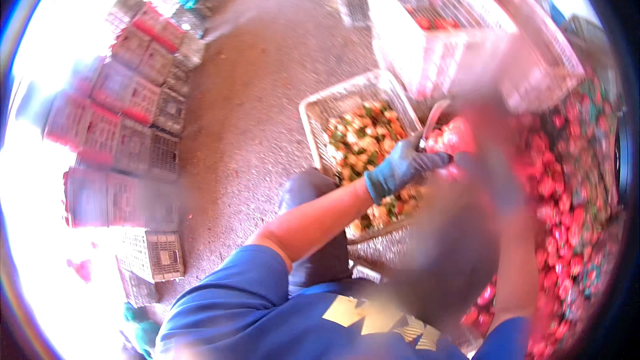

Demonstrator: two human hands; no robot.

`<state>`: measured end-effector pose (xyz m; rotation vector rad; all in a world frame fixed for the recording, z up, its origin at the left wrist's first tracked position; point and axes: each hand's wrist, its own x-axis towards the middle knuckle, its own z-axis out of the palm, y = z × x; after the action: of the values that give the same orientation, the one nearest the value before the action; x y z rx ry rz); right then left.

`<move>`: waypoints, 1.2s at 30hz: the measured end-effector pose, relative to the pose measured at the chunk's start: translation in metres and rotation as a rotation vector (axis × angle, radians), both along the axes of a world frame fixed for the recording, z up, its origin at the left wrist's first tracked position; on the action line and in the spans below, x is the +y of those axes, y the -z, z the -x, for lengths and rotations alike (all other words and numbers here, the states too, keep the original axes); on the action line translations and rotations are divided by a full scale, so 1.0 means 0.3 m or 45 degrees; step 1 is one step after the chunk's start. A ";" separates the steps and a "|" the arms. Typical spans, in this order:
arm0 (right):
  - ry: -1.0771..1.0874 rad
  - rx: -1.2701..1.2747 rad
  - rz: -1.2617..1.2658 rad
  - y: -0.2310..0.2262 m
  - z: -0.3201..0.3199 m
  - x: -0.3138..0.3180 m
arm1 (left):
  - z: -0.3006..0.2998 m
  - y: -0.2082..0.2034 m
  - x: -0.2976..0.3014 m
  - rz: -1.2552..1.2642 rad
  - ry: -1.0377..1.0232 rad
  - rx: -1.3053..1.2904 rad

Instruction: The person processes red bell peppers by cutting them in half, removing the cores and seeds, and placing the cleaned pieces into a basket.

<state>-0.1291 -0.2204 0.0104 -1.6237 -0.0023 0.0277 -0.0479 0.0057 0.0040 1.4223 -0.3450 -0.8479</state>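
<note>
My left hand (408,165), in a blue-grey work glove, is closed near the middle of the view. A thin, curved, pale tool (435,120) that looks like a knife rises from its grip. Just right of it is a shiny red pepper (459,135), between my two hands. My right hand (497,177), gloved too, is beside the pepper; a dark smear on the lens blurs its fingers, so its grip cannot be made out. Left of my hands, a pale crate (312,120) holds many cut pieces (367,137), whitish with green and some orange.
A large heap of red peppers (557,227) spreads along the right side. At the upper right stand big pale crates (433,47), one with red peppers inside. Stacked crates (127,93) line the left. My bent knee (310,193) is against the crate of pieces. Concrete floor (260,80) lies between.
</note>
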 end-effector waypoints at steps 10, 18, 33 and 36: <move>0.439 -0.277 -0.814 0.165 -0.159 0.216 | -0.063 -0.081 0.184 0.503 -0.161 0.023; 0.199 0.258 -0.785 0.043 -0.104 0.384 | -0.103 -0.058 0.283 0.457 -0.217 0.110; 0.316 -0.228 -0.354 -0.033 -0.095 0.335 | -0.100 -0.103 0.260 0.048 -0.228 -0.308; 0.311 -0.320 -0.234 -0.016 -0.094 0.300 | -0.118 -0.056 0.229 0.011 -0.228 -0.322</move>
<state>-0.1009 -0.1304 0.0152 -1.4251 -0.0001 -0.3550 -0.0124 0.0745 0.0210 1.5306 -0.4053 -0.5217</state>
